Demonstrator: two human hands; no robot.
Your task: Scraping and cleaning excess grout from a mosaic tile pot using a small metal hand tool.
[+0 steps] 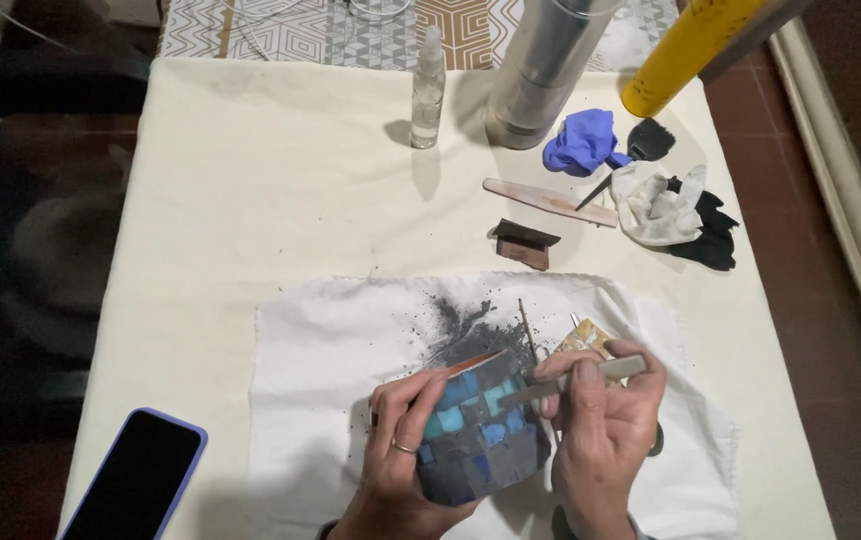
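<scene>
My left hand (pixel 397 455) grips a round pot (pixel 476 430) covered in blue and teal mosaic tiles with dark grey grout, tilted on its side. My right hand (pixel 603 430) holds a flat metal scraping tool (pixel 573 380) whose tip rests on the pot's tiled side. Both hands are over a white cloth (pixel 331 350) smeared with dark grout dust (pixel 461 320). A thin stick (pixel 529 332) and a small yellowish pad (pixel 587 338) lie on the cloth just beyond the pot.
A dark phone (pixel 136 478) in a lilac case lies at the front left. At the back stand a clear spray bottle (pixel 428 90), a metal cylinder (pixel 541 70) and a yellow tube (pixel 686 50). Blue glove (pixel 581 140), black brush (pixel 651 140), white rag (pixel 656 205), wooden spatula (pixel 549 200), small dark block (pixel 524 244).
</scene>
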